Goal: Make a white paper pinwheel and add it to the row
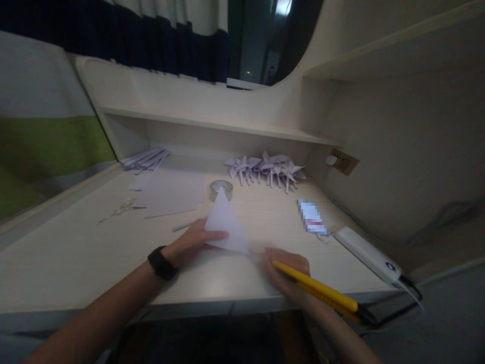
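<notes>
My left hand (199,235), with a black band on the wrist, grips a folded white paper triangle (226,222), thumb on top. The triangle's tip points away from me, over a roll of clear tape (214,189). Close to its lower right corner is my right hand (286,268), blurred by motion and closed round a yellow utility knife (322,289). The knife's black end points toward the desk's front right; its blade end is too smeared to make out. A thin rolled paper stick (184,224) lies partly behind my left hand.
Several paper pinwheels (271,167) stand at the back. White sheets (174,189) and a pile of paper sticks (146,159) lie on the left, near a small string-like item (121,208). A phone (312,217) and a white power strip (369,257) with cables are on the right.
</notes>
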Tool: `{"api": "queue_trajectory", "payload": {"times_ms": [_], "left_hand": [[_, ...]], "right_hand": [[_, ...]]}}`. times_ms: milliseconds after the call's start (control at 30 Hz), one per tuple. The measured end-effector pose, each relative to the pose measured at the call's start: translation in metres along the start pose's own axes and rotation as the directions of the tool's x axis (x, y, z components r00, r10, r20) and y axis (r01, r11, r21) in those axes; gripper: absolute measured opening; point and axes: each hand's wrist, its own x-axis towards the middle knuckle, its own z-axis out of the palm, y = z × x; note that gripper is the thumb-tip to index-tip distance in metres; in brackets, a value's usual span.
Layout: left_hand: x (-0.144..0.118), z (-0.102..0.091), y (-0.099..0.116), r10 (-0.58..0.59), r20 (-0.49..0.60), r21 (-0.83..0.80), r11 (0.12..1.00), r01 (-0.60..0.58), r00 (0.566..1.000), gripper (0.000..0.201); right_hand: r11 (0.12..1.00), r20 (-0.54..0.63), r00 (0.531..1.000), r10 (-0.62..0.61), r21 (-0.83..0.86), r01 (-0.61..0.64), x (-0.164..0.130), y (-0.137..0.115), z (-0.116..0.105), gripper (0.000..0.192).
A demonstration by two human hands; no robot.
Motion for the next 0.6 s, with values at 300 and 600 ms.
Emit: {"api": "queue_trajectory", "payload": {"times_ms": [300,600], "left_hand": [[-0.005,-0.007,-0.01,0.06,0.105,-0.412,0.911,-0.011,0.993,0.036],[-0.012,0.0,-0.007,0.069,0.136,-0.455,0.89,0.001,0.988,0.019]], "right_hand": [[1.0,-0.075,0.997,-0.016,0.016,0.018,0.003,-0.011,0.004,0.014],[0.999,-0.096,0.995,0.04,0.034,-0.036,0.006,-0.012,0.008,0.012]]}}
